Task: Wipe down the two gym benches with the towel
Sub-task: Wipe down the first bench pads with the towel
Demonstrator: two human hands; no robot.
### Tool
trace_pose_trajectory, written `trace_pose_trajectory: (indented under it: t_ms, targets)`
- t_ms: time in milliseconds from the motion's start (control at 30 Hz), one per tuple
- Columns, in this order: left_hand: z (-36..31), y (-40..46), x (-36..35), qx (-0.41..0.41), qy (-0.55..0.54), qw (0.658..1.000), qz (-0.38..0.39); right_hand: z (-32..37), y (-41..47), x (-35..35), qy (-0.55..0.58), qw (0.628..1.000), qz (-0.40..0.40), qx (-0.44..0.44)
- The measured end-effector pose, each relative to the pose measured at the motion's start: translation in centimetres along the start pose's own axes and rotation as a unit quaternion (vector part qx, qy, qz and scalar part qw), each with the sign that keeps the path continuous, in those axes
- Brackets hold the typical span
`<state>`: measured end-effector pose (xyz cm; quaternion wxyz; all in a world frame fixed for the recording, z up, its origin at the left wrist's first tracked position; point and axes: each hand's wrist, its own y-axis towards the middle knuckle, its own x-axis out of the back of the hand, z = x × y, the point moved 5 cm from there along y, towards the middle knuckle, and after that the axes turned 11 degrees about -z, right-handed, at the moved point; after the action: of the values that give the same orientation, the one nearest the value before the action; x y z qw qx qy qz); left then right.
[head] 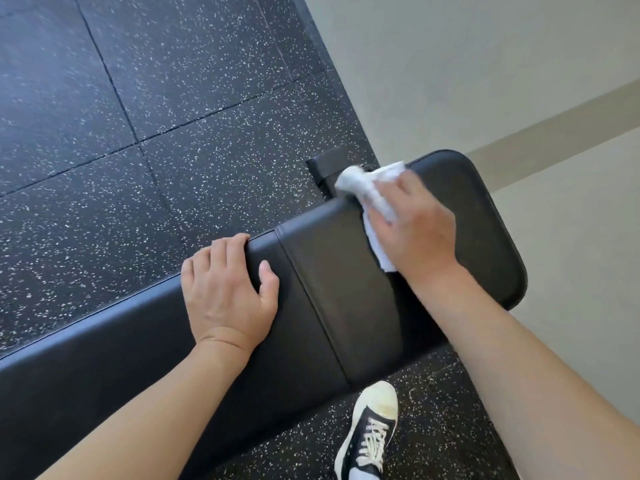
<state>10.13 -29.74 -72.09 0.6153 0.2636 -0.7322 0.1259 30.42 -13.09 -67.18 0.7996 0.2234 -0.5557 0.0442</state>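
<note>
One black bench (332,299) is seen, set diagonally on speckled floor (173,133) beside a pale wall (485,64). The white towel (372,192) is bunched on the pad's far edge near the end and is gripped by the right hand (412,226), fingers curled around it. The left hand (225,289) is laid flat on the pad, fingertips bent over its far edge, nothing held. A black-and-white shoe (370,431) is seen below.
</note>
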Motion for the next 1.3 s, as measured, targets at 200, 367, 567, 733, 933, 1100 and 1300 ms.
trace_pose_trajectory:
  t_ms: [200, 367, 567, 733, 933, 1100, 1300]
  targets:
    - [-0.1, 0.0, 0.2, 0.001, -0.005, 1.000, 0.009, 6.8, 0.8, -3.4, -0.031, 0.994, 0.097, -0.038]
    - [-0.1, 0.1, 0.6, 0.004, -0.012, 1.000, 0.025, 13.8, -0.5, -5.7, 0.051, 0.974, 0.204, 0.082]
    - [-0.1, 0.2, 0.6, 0.004, -0.018, 0.999, 0.028, -0.5, 6.4, -4.5, -0.090, 0.977, 0.190, -0.017]
    - [0.0, 0.2, 0.5, 0.008, -0.021, 0.999, 0.042, 1.1, 6.8, -5.5, -0.130, 0.965, 0.227, -0.025]
    - [0.0, 0.5, 0.6, 0.019, -0.023, 0.998, 0.054, 15.0, 2.3, -10.6, -0.008, 0.926, 0.371, 0.063]
    - [-0.2, 0.4, 0.8, 0.009, -0.010, 0.999, 0.053, 7.4, 4.5, -8.6, -0.034, 0.951, 0.306, 0.032]
    - [-0.2, 0.3, 0.5, 0.002, -0.002, 0.999, 0.047, -0.9, 2.7, -0.9, -0.075, 0.997, 0.004, -0.003]
